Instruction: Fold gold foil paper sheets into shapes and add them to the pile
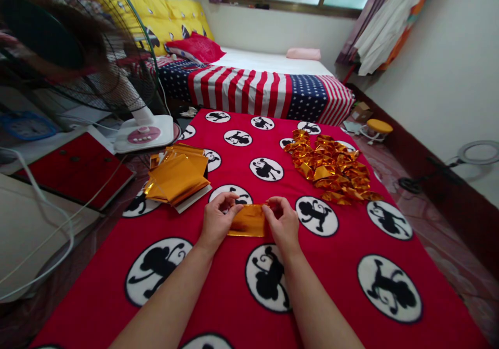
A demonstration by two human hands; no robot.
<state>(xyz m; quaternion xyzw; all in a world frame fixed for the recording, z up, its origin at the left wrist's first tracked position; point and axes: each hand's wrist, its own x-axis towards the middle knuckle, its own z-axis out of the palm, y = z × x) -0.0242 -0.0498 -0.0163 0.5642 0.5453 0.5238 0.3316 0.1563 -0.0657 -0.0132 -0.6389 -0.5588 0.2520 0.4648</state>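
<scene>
A gold foil paper, looking folded into a flat strip, lies between my hands on the red cloth. My left hand pinches its upper left corner between thumb and fingers. At the upper right corner, my right hand grips the paper the same way. Left of my hands is a loose stack of flat gold foil sheets, some with pale undersides showing. To the right, several folded gold foil pieces lie heaped in rows.
The red cloth with monkey prints covers the table. A fan and a red box stand at the left. Beyond the table is a bed. A yellow stool and a ring light are at the right.
</scene>
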